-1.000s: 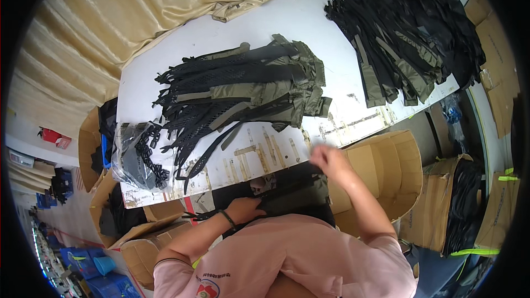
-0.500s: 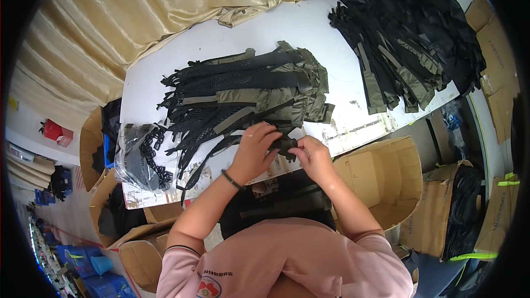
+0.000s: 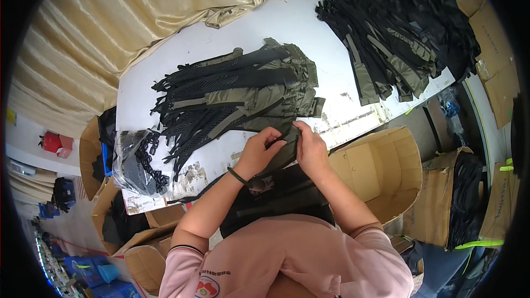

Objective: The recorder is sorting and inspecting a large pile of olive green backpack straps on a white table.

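Note:
At the table's near edge, my left hand (image 3: 259,152) is closed on an olive and black fabric strap piece (image 3: 286,155). My right hand (image 3: 313,148) pinches the same piece at its far right side, and the fabric spans the gap between both hands. A narrow black strap trails left from under my left wrist along the table edge. Just beyond my hands lies a pile of similar olive pieces with black mesh straps (image 3: 237,85), their strap ends fanned toward the left.
A clear plastic bag (image 3: 130,165) and a string of black buckles (image 3: 144,157) lie at the table's left end. Black and olive pieces (image 3: 408,27) are heaped at the far right. Cardboard boxes (image 3: 381,174) flank the table, and a gold curtain (image 3: 160,11) hangs behind it.
The bunched fabric between my hands is now spread out longer. My right hand has moved slightly farther from me, and the long strap has shifted toward the near edge.

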The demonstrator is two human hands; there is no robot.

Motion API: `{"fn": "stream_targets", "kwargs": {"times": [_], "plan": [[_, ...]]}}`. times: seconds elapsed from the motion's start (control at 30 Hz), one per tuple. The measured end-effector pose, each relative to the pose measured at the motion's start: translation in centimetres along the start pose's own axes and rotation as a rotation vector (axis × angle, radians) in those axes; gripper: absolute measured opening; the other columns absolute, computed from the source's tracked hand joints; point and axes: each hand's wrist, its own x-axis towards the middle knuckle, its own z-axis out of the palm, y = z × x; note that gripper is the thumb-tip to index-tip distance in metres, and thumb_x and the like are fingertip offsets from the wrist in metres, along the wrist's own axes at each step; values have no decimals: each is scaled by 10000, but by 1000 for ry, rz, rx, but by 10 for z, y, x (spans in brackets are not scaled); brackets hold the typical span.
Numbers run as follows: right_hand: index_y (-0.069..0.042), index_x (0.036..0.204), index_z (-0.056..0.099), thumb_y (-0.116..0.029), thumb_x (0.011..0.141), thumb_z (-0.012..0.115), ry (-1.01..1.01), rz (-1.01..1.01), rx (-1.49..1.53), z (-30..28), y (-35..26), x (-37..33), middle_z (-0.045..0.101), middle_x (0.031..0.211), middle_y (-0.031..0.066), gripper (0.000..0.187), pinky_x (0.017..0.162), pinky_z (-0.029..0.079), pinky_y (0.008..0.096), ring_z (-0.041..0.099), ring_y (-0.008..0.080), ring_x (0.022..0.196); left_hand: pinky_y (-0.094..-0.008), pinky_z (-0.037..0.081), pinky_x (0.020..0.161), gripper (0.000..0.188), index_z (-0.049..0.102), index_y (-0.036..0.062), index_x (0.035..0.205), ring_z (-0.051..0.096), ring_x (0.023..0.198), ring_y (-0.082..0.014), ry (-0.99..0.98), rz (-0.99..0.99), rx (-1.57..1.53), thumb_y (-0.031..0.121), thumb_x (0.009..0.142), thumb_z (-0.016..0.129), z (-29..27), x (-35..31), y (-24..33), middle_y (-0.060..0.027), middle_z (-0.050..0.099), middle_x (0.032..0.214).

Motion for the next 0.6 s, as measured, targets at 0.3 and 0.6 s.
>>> {"fn": "stream_targets", "kwargs": {"times": [0.3,0.6], "plan": [[-53,773,625,-106,834,644,44,-72,102,-11,7,17,557,640,102,82,577,445,360,566,278,613,-354,451,606,159,581,37,812,553,653,-269,78,352,338,130,796,710,15,-23,10,-99,546,748],[-35,807,615,-105,909,543,-277,781,1174,19,14,-25,569,715,-2,144,633,422,222,520,73,679,-282,460,645,89,597,24,889,554,689,-148,-27,88,97,76,851,659,21,-39,16,-51,565,749]]}}
